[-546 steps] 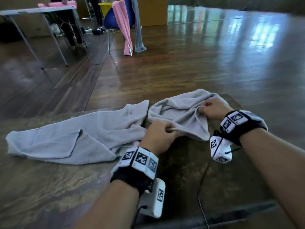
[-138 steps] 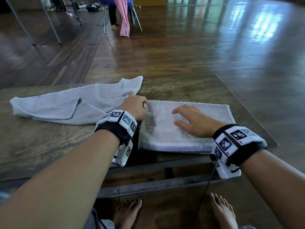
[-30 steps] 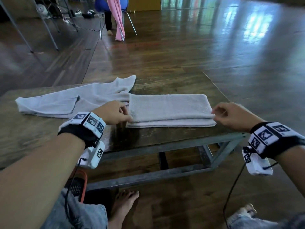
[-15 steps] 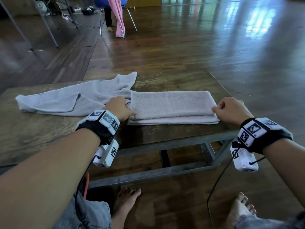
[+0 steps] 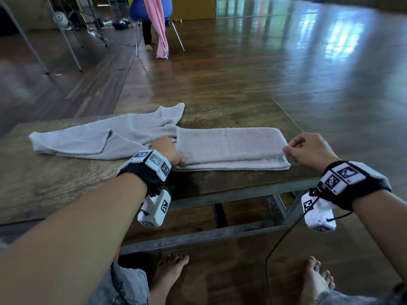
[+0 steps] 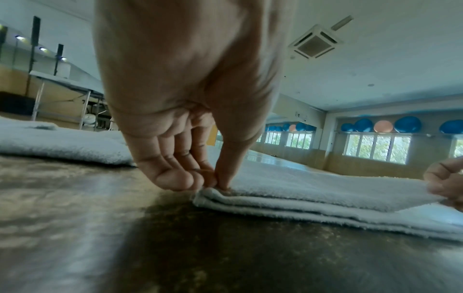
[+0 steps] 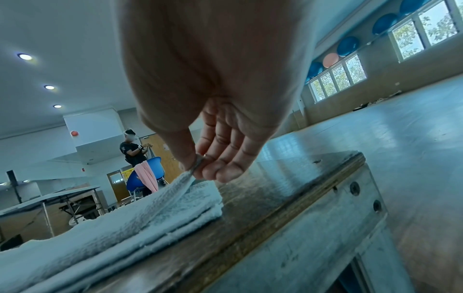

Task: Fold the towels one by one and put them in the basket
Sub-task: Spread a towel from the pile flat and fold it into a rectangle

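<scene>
On the worn wooden table [image 5: 66, 186], listed from left: one loose towel [image 5: 92, 139], pale grey terry, crumpled and unfolded. Left hand [image 5: 167, 150], fingers curled, near-left corner of the folded towel [image 5: 229, 146] pinched between thumb and fingertips [image 6: 175, 178]. Folded towel: long flat rectangle, layered edges. Right hand [image 5: 310, 150], top layer's right corner pinched and lifted slightly.

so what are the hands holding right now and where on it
Both pinch the folded towel: the left hand at its near-left corner, the right hand lifting the top layer's near-right corner.
</scene>
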